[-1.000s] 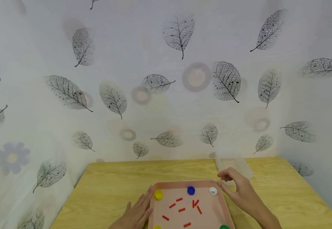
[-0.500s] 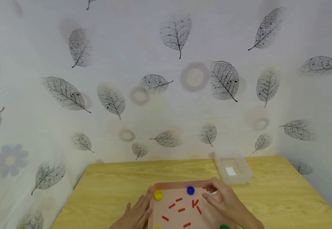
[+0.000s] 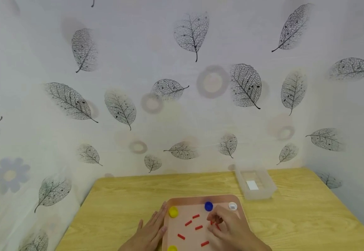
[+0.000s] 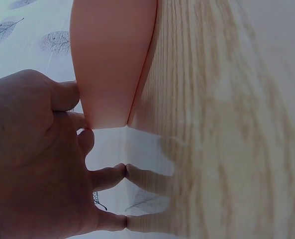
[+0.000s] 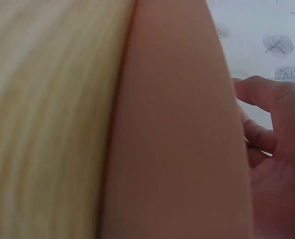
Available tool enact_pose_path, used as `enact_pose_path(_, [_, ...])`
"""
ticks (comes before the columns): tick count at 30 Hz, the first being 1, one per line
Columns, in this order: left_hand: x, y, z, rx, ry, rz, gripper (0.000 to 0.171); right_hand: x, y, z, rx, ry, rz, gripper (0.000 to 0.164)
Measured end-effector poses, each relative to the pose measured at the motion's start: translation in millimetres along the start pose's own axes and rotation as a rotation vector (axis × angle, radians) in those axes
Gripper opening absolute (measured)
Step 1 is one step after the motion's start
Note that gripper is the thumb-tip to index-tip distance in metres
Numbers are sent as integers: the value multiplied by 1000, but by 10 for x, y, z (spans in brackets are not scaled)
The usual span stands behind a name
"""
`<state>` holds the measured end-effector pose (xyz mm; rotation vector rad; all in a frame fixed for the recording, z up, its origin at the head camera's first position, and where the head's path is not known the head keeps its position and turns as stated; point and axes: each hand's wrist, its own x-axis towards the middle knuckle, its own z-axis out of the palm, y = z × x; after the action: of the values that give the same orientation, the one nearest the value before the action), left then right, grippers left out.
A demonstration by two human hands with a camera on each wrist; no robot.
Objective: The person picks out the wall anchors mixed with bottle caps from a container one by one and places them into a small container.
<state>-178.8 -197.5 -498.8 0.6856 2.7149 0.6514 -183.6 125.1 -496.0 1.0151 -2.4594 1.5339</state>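
A pink tray [image 3: 182, 200] on the table bears several short red sticks [image 3: 181, 236]. Along its edges sit a blue round cap [image 3: 208, 206], a white one [image 3: 233, 206] and yellow ones [image 3: 173, 212]. My left hand [image 3: 149, 232] lies against the tray's left wall, its thumb at the rim and other fingertips on the table. Over the right half of the tray, my right hand [image 3: 230, 228] is close to a cluster of red sticks, fingers bent and a gap left between thumb and forefinger. It partly covers those sticks. In the right wrist view the tray's wall hides the fingertips.
Behind the tray at the right stands a translucent plastic box [image 3: 257, 184] with a white label inside. The wooden table [image 3: 131, 188] ends at a wall covering [image 3: 182, 115] printed with leaves.
My right hand has moved left and down, from beside the tray's far right corner to the red sticks, uncovering the box and the white cap. My left hand has stayed put.
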Motion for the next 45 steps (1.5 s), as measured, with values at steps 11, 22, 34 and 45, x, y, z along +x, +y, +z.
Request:
enact_pose_path(11, [30,46,-39,-83,22,-2,60,-68,13,95,248,-206,278,8])
enact_pose_path(22, [29,38,-47,-80,28,29,60,-24,38,137,164,-309,410,6])
enact_pose_path(34, [33,30,-28,-89,18,-2,61,0,37,151,27,-350,403,7])
enact_pose_path(45, [40,22,-18,-93,10,-27,61,-25,65,169,-67,-338,308,7])
